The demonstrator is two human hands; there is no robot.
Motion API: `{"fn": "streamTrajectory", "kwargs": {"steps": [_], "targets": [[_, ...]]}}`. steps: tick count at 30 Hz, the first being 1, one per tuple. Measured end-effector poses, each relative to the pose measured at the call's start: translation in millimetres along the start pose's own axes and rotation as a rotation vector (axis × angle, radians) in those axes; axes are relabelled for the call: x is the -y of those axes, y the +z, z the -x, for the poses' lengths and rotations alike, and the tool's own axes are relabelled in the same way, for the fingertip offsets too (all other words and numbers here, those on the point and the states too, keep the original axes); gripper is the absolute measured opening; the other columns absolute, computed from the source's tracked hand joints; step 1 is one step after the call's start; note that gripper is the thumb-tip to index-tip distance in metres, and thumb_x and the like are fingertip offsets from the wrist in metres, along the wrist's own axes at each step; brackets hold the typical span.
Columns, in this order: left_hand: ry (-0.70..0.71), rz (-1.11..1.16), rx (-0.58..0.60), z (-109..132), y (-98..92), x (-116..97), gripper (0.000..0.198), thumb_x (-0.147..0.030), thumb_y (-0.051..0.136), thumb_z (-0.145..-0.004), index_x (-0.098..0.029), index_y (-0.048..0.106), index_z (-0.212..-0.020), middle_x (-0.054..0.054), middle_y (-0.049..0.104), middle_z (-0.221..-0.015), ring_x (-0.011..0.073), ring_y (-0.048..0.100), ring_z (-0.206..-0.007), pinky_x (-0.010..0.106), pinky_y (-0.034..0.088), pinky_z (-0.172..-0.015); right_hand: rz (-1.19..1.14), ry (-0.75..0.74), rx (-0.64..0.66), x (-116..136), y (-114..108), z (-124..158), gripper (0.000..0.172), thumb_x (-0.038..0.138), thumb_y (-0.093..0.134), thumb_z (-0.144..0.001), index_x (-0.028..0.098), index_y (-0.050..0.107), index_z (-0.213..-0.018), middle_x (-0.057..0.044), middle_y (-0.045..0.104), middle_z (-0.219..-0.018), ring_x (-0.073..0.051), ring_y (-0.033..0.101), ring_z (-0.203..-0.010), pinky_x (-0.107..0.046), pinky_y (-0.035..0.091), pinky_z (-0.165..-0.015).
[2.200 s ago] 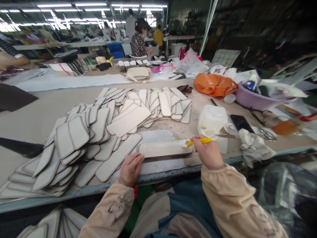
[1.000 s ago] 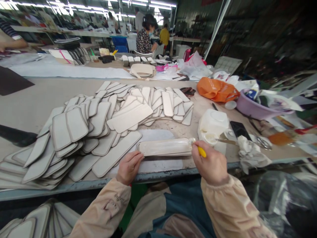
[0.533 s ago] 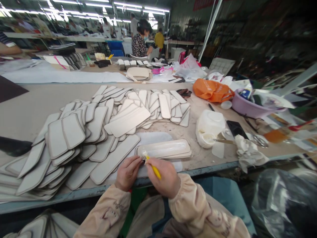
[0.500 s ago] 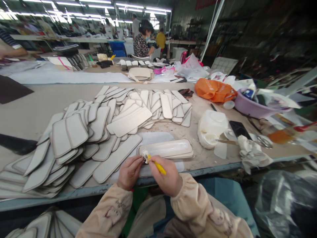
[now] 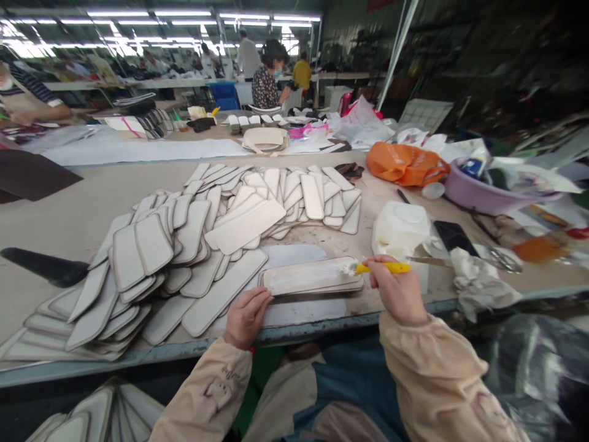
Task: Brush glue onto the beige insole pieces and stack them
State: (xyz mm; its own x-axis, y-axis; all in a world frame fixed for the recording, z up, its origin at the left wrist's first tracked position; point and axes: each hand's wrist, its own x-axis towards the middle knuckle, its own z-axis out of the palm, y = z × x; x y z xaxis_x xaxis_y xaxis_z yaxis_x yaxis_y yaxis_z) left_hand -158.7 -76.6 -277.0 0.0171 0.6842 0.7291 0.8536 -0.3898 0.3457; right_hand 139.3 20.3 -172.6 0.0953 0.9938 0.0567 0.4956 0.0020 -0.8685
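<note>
My right hand (image 5: 399, 291) is closed around the yellow handle of a glue brush (image 5: 386, 267). Its bristles, thick with white paste, touch the right end of a long rounded pale panel (image 5: 306, 276). A wet-looking white streak runs along this panel, which lies on top of a few others like it. My left hand (image 5: 248, 314) pinches the panel's near left corner, fingers together. Just beyond my right hand stands a cut-open white plastic jug (image 5: 401, 224), its front opening partly hidden.
Overlapping pale panels (image 5: 142, 248) spread over the table's left and middle. To the right lie a phone (image 5: 454, 238), crumpled tissue (image 5: 481, 279), scissors (image 5: 505, 260), an orange bag (image 5: 405, 164) and a purple basin (image 5: 488, 195). A dark rod-like object (image 5: 46, 267) rests at left. Co-workers sit farther back.
My right hand has swept the brush from the panel's left end to its right end. My left hand stays at the left corner. The view has shifted slightly.
</note>
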Motion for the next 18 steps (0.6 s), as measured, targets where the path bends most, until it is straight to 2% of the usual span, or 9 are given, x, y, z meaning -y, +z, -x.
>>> {"fn": "streamTrajectory", "kwargs": {"steps": [2, 4, 6, 8, 11, 13, 16, 18], "targets": [[0.007, -0.008, 0.000, -0.1, 0.1, 0.6, 0.012, -0.015, 0.066, -0.083, -0.017, 0.072, -0.093, 0.008, 0.072, -0.094, 0.0166, 0.069, -0.085, 0.028, 0.059, -0.081, -0.094, -0.010, -0.023, 1.9, -7.2, 1.0, 0.023, 0.036, 0.052, -0.080, 0.018, 0.063, -0.071, 0.003, 0.052, -0.049, -0.014, 0.052, -0.055, -0.025, 0.037, -0.058], [0.013, -0.008, 0.004, 0.1, 0.2, 1.2, 0.013, -0.015, 0.067, -0.082, -0.017, 0.072, -0.094, 0.008, 0.072, -0.094, 0.0170, 0.069, -0.086, 0.029, 0.058, -0.082, -0.173, -0.007, 0.027, 3.7, -5.4, 3.1, 0.023, 0.036, 0.051, -0.081, 0.018, 0.063, -0.073, 0.004, 0.049, -0.047, -0.013, 0.049, -0.052, -0.025, 0.036, -0.055], [0.018, -0.005, 0.009, 0.3, 0.2, 1.5, 0.014, -0.014, 0.067, -0.082, -0.017, 0.072, -0.094, 0.008, 0.072, -0.095, 0.0172, 0.069, -0.086, 0.029, 0.058, -0.083, -0.152, 0.004, 0.117, 3.6, -0.5, 3.7, 0.024, 0.037, 0.051, -0.081, 0.018, 0.061, -0.069, 0.004, 0.048, -0.046, -0.013, 0.047, -0.050, -0.025, 0.035, -0.055], [0.020, -0.005, 0.008, 0.2, 0.0, 1.5, 0.014, -0.014, 0.067, -0.082, -0.017, 0.072, -0.094, 0.008, 0.072, -0.095, 0.0173, 0.069, -0.086, 0.029, 0.058, -0.082, -0.043, 0.024, 0.149, 0.9, 0.9, 1.5, 0.025, 0.036, 0.051, -0.081, 0.019, 0.061, -0.066, 0.004, 0.050, -0.045, -0.013, 0.049, -0.052, -0.025, 0.036, -0.058], [0.023, -0.011, 0.010, -0.1, -0.2, 1.3, 0.013, -0.015, 0.067, -0.082, -0.017, 0.072, -0.094, 0.008, 0.072, -0.094, 0.0176, 0.069, -0.086, 0.029, 0.058, -0.081, 0.106, 0.055, 0.047, -4.9, -7.5, -4.7, 0.023, 0.035, 0.050, -0.081, 0.020, 0.065, -0.072, 0.003, 0.054, -0.048, -0.016, 0.053, -0.057, -0.027, 0.037, -0.061], [0.019, -0.013, 0.014, -0.1, -0.3, 1.3, 0.013, -0.015, 0.067, -0.082, -0.016, 0.072, -0.093, 0.008, 0.072, -0.094, 0.0175, 0.069, -0.086, 0.029, 0.058, -0.081, 0.111, 0.039, -0.013, -5.6, -13.9, -6.8, 0.023, 0.035, 0.051, -0.081, 0.019, 0.065, -0.072, 0.002, 0.055, -0.049, -0.016, 0.053, -0.058, -0.027, 0.037, -0.061], [0.011, -0.015, 0.015, 0.4, -0.3, 1.5, 0.013, -0.015, 0.066, -0.082, -0.017, 0.072, -0.093, 0.008, 0.072, -0.094, 0.0174, 0.069, -0.086, 0.029, 0.058, -0.082, -0.109, -0.005, 0.020, 2.6, -7.6, -1.4, 0.022, 0.036, 0.054, -0.082, 0.018, 0.062, -0.072, 0.004, 0.050, -0.048, -0.013, 0.048, -0.052, -0.025, 0.036, -0.055], [0.007, -0.019, 0.012, 0.6, -0.6, 1.2, 0.013, -0.015, 0.067, -0.082, -0.017, 0.072, -0.094, 0.008, 0.072, -0.095, 0.0175, 0.069, -0.086, 0.029, 0.058, -0.081, -0.324, -0.002, 0.121, 11.2, 11.7, 8.0, 0.023, 0.040, 0.055, -0.083, 0.018, 0.060, -0.078, 0.005, 0.050, -0.049, -0.010, 0.044, -0.046, -0.023, 0.033, -0.047]]}}
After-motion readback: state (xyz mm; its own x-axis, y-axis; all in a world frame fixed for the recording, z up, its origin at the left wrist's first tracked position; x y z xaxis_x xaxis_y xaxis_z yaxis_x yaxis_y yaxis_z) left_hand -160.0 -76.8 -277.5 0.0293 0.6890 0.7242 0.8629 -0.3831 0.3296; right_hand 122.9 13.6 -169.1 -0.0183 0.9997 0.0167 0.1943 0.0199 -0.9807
